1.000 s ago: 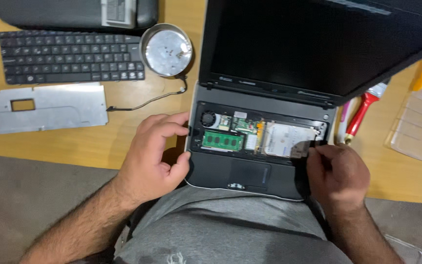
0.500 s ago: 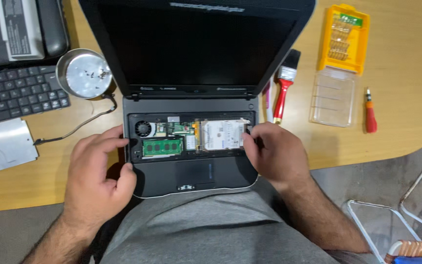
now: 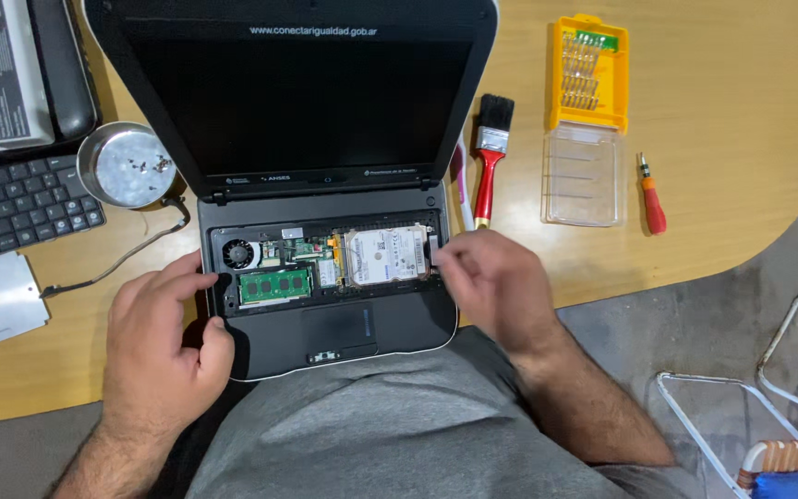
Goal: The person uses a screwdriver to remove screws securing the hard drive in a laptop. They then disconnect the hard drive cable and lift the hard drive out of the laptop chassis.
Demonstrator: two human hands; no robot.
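The hard drive sits in its bay at the right of the opened laptop, beside the green memory card. Rigid, light and likely shock-sensitive, it is best held by its edges. Your right hand pinches at its right edge; your left hand clasps the laptop's left corner. A brush lies nearby on the table.
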